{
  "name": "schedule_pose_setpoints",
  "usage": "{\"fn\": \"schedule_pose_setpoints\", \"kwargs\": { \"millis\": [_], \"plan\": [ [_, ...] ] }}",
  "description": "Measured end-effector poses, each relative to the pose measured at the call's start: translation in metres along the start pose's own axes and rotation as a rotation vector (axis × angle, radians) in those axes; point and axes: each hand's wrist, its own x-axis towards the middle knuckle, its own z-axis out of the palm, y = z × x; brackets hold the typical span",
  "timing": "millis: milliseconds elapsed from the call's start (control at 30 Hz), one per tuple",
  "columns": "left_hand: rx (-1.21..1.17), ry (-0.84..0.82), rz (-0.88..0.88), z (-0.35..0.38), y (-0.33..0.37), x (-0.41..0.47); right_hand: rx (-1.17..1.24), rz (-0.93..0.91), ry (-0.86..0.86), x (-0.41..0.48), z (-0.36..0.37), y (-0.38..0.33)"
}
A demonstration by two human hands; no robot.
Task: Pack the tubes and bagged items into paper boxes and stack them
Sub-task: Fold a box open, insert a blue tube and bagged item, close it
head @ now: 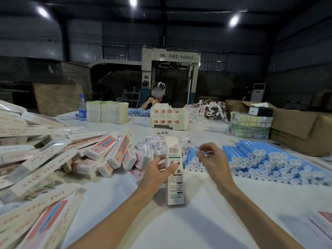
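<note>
My left hand grips a tall white paper box that stands upright on the white table, its top flap open and a barcode on its side. To the box's right, my right hand pinches a small clear bagged item at about the level of the box's top. Behind the box lies a pile of clear bagged items. A stack of blue tubes with white caps lies on the right. Packed pink-and-white boxes are heaped on the left.
Flat box blanks cover the left side of the table. Across it a person works behind a stack of boxes, near a water bottle. Cardboard cartons stand at the right. Printed sheets lie near right.
</note>
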Motion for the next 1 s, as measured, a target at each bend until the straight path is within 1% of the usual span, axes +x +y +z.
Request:
{"fn": "schedule_pose_setpoints", "kwargs": {
  "millis": [133, 233, 300, 367, 467, 533, 600, 667, 767, 867, 1000],
  "plan": [
    [0.024, -0.072, -0.001, 0.029, 0.008, -0.002, 0.168, -0.019, 0.027, 0.001, -0.034, -0.029],
    [-0.008, -0.128, 0.015, 0.048, 0.014, -0.003, 0.191, -0.093, 0.041, 0.007, -0.052, -0.052],
    [-0.044, -0.161, 0.024, 0.057, 0.015, -0.003, 0.158, -0.159, 0.047, 0.014, -0.063, -0.062],
    [-0.053, -0.187, 0.033, 0.066, 0.015, -0.002, 0.074, -0.18, 0.038, 0.021, -0.073, -0.068],
    [-0.069, -0.197, 0.035, 0.072, 0.011, -0.001, -0.132, -0.165, -0.001, 0.029, -0.081, -0.067],
    [-0.078, -0.18, 0.037, 0.073, 0.008, -0.001, -0.21, -0.135, -0.066, 0.032, -0.081, -0.063],
    [-0.071, -0.168, 0.039, 0.073, 0.006, 0.0, -0.171, -0.097, -0.148, 0.034, -0.078, -0.059],
    [-0.061, -0.172, 0.039, 0.073, 0.006, 0.0, -0.066, -0.069, -0.216, 0.034, -0.072, -0.056],
    [-0.046, -0.18, 0.038, 0.072, 0.004, 0.001, 0.006, -0.064, -0.198, 0.033, -0.059, -0.05],
    [-0.031, -0.162, 0.053, 0.07, 0.003, 0.002, -0.044, -0.115, -0.18, 0.032, -0.049, -0.045],
    [-0.01, -0.13, 0.095, 0.067, 0.002, 0.003, -0.25, -0.243, -0.147, 0.026, -0.037, -0.038]
  ]
}}
